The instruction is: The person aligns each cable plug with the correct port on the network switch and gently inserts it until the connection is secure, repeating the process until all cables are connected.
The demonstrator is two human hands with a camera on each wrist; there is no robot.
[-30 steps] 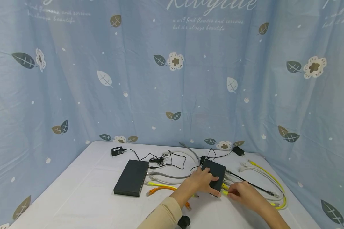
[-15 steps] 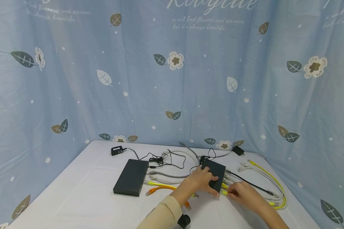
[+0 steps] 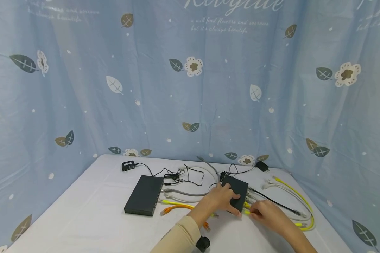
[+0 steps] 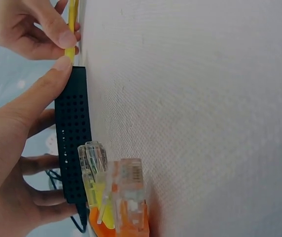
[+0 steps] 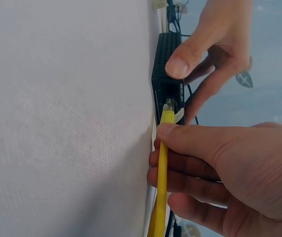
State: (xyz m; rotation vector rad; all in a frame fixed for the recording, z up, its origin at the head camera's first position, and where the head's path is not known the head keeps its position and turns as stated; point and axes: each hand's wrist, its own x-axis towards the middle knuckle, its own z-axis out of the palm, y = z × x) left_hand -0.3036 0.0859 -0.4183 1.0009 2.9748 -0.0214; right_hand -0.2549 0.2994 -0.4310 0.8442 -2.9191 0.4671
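Note:
My left hand (image 3: 221, 197) holds a small black network switch (image 3: 237, 187) on the right half of the table. In the left wrist view its thumb presses a corner beside the perforated side, and the other fingers lie across the upper face. At the port side, my right hand (image 3: 267, 213) pinches a yellow network cable (image 5: 163, 168) between thumb and fingers. The clear plug (image 5: 168, 105) of that cable sits at a port opening in the right wrist view; how deep it goes I cannot tell. Other cables run from the same side, partly behind the right hand.
A larger black network switch (image 3: 144, 195) lies to the left, with grey, yellow and orange cables (image 3: 174, 208) beside it. Black power adapters (image 3: 128, 166) lie at the back. Loose cables (image 3: 299, 202) curve at the right. A black round object (image 3: 203, 243) stands near the front.
Both hands stay almost in place at the smaller switch, the right one still pinching the yellow cable. The whole head view shifts slightly.

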